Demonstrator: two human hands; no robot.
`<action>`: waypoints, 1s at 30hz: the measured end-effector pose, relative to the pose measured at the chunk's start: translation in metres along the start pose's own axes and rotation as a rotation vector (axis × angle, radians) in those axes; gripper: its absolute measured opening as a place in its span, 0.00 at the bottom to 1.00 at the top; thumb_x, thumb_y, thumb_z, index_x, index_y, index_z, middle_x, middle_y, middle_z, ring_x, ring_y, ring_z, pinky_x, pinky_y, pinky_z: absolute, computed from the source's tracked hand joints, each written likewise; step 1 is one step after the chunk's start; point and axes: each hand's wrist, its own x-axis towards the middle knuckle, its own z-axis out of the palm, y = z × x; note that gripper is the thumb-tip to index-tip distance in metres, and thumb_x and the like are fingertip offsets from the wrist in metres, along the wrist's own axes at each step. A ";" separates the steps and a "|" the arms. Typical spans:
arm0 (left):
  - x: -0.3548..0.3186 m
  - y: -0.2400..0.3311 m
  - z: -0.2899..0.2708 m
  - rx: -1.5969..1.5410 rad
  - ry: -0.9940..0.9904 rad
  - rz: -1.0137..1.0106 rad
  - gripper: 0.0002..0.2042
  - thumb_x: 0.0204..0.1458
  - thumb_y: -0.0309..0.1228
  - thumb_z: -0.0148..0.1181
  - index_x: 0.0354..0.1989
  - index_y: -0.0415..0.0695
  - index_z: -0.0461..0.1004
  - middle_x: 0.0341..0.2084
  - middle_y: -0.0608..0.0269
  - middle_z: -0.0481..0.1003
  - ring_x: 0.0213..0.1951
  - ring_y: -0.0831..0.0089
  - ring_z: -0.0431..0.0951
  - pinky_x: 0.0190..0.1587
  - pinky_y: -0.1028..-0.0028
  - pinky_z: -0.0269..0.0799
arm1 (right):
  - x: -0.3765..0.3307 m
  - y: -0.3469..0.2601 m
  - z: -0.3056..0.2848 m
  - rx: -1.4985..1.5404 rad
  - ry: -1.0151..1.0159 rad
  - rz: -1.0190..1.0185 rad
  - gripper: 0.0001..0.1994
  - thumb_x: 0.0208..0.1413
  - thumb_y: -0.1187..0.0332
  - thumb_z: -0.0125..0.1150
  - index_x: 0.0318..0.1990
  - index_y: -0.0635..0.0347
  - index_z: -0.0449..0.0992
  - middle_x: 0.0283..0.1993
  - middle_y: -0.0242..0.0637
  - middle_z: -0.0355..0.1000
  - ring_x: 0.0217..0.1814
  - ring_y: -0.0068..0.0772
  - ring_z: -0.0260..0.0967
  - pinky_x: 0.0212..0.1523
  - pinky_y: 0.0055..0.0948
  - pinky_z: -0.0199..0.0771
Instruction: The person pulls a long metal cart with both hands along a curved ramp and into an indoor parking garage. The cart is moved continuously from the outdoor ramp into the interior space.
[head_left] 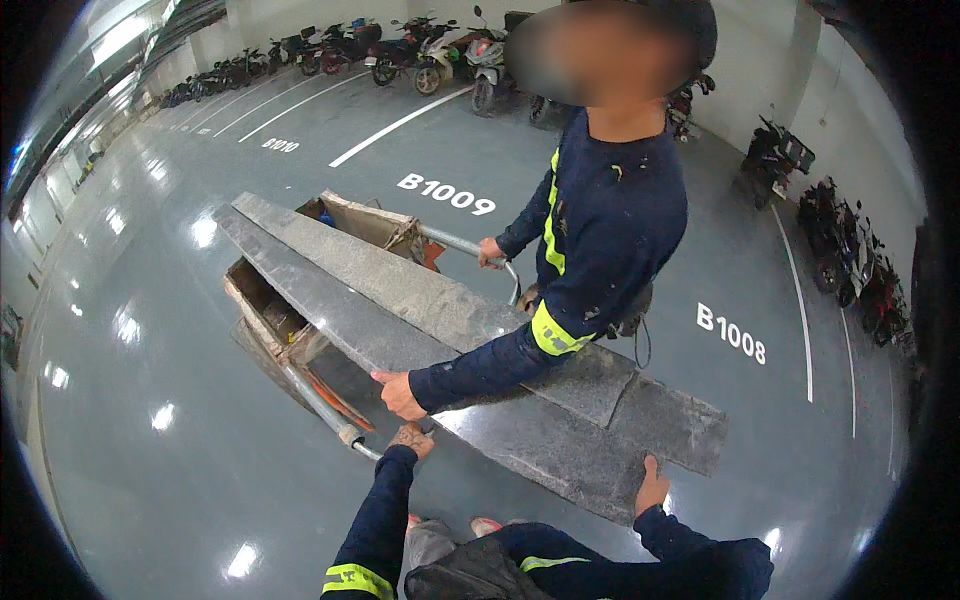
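Long grey stone slabs (345,322) lie side by side across a box-shaped wheelbarrow (262,312) with metal tube handles. My left hand (412,440) is closed round the end of the near handle (330,415), just below the slabs. At the slabs' near right end, my right hand (652,488) grips the edge, thumb on top and fingers hidden underneath. Across from me a co-worker in a dark blue top (625,200) holds the near slab's edge with one hand (402,396), close to my left hand. The co-worker's other hand (490,252) grips the far handle (455,240).
A glossy grey floor (150,480) with white parking lines surrounds us. Motorbikes (487,65) stand along the back wall, and more motorbikes (845,240) line the right side. The slabs' right end overhangs well past the wheelbarrow. My shoes (486,526) are close beneath.
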 end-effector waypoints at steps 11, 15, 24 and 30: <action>-0.029 -0.015 -0.061 0.150 0.069 0.111 0.19 0.36 0.40 0.46 0.33 0.40 0.73 0.35 0.47 0.72 0.40 0.56 0.72 0.45 0.64 0.67 | -0.045 -0.031 0.009 -0.209 0.069 -0.045 0.49 0.40 0.32 0.45 0.46 0.83 0.61 0.47 0.61 0.63 0.46 0.53 0.62 0.47 0.39 0.59; 0.008 -0.120 -0.045 0.097 0.078 0.072 0.20 0.35 0.38 0.47 0.36 0.40 0.71 0.37 0.46 0.72 0.42 0.55 0.71 0.46 0.64 0.66 | -0.091 -0.040 0.074 -0.236 0.022 0.033 0.49 0.39 0.30 0.43 0.41 0.84 0.65 0.44 0.62 0.65 0.45 0.55 0.62 0.46 0.40 0.58; 0.073 0.054 0.014 -0.007 -0.055 -0.093 0.19 0.34 0.36 0.47 0.35 0.38 0.71 0.34 0.46 0.72 0.41 0.53 0.72 0.45 0.65 0.66 | 0.074 -0.060 0.038 -0.110 0.052 0.047 0.43 0.41 0.35 0.49 0.36 0.83 0.68 0.37 0.56 0.68 0.39 0.46 0.65 0.42 0.38 0.62; 0.112 -0.004 0.021 0.006 -0.079 0.088 0.15 0.36 0.36 0.50 0.28 0.38 0.73 0.28 0.45 0.73 0.37 0.52 0.72 0.41 0.61 0.65 | 0.058 -0.035 0.091 0.111 0.005 0.019 0.44 0.40 0.37 0.53 0.43 0.82 0.63 0.40 0.54 0.67 0.43 0.41 0.64 0.45 0.35 0.62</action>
